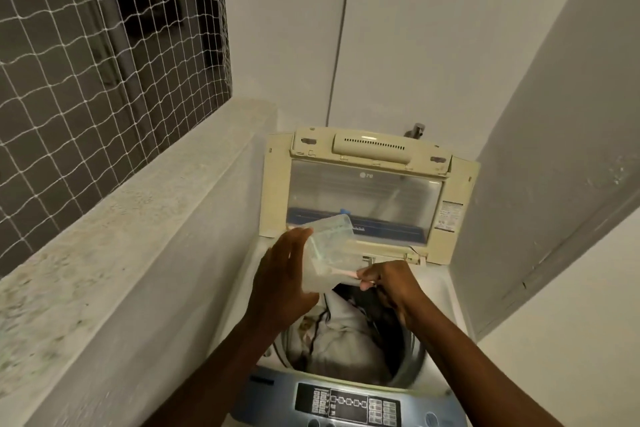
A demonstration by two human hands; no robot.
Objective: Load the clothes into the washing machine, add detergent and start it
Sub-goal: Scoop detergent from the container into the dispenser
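Left hand [281,276], right hand [393,286], container [329,248] between

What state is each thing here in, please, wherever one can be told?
lid, open, standing upright.
drum, loaded with clothes.
plastic container, tilted above the drum, held by left hand.
right hand, pinching a small pink item at the container's edge.
control panel, cannot tell whether on.

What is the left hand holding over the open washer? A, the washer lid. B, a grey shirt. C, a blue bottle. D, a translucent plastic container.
D: the left hand grips a translucent container above the drum, while the right hand pinches a pinkish piece at its lower end.
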